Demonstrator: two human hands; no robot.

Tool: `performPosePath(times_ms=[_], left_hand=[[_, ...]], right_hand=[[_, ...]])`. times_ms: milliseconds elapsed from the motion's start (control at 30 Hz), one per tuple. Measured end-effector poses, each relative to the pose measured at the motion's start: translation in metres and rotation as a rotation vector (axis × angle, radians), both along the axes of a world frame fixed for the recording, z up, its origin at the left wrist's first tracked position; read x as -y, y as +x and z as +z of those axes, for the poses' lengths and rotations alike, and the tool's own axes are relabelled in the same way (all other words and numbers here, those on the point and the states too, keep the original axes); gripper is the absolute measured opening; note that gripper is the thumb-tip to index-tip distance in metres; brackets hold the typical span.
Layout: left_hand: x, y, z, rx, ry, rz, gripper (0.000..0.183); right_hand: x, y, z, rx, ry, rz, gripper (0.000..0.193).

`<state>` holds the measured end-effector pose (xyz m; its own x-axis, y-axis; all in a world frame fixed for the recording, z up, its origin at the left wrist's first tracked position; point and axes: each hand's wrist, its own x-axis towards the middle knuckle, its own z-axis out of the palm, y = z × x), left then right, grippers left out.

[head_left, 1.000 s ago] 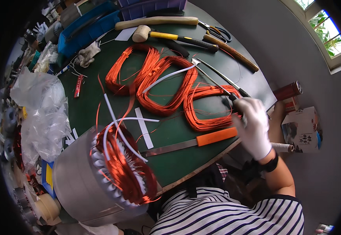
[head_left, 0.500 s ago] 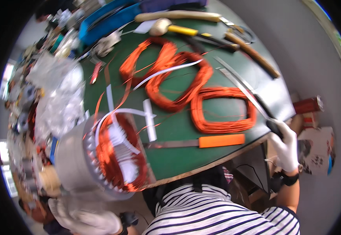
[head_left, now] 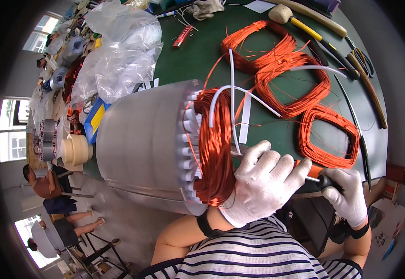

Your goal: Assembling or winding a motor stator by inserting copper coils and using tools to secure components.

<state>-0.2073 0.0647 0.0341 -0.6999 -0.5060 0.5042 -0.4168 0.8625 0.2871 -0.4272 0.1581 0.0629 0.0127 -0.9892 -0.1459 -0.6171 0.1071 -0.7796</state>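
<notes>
R hand (head_left: pixel 349 193), white glove, is closed round blk grip of a tool (head_left: pixel 326 182); its metal shaft runs left to L hand's fingertips, far end hidden. L hand (head_left: pixel 270 181), also gloved, is palm-down w/ fingers bent, right by the winding (head_left: pixel 216 153); can't tell if it grips anything. Orange handle (head_left: pixel 313 168) shows just behind L fingers, on the table (head_left: pixel 202 60) (green top).

Stator (head_left: pixel 142 144), big grey cylinder, lies on its side left of L hand, open end facing right; copper winding bulges out of that end, white liners (head_left: pixel 187 151) round the rim. White sleeves (head_left: pixel 232 100) stick out past winding, 1 upright, 1 curved.

3 copper coils (head_left: pixel 283 67) lie in a diag. row on table, far side of hands; nearest one is just beyond R hand. White strip (head_left: pixel 245 118) btwn winding & coils. Mallet (head_left: pixel 321 39) & scissors (head_left: pixel 364 61) at far right of table. Plastic bags (head_left: pixel 123 51) behind stator, blue tray (head_left: pixel 92 122) & cream roll (head_left: pixel 76 150) to its left.
</notes>
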Motion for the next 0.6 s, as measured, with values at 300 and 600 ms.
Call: performPosePath(times_ms=[300,600], left_hand=[[0.008,0.0,-0.004,-0.015,0.011,0.06,0.035],[0.009,-0.001,-0.004,-0.031,0.027,0.06,0.034]], right_hand=[[0.028,0.002,-0.001,0.006,-0.007,0.046,0.067],[0.031,-0.001,0.0,-0.082,-0.088,0.094,0.063]])
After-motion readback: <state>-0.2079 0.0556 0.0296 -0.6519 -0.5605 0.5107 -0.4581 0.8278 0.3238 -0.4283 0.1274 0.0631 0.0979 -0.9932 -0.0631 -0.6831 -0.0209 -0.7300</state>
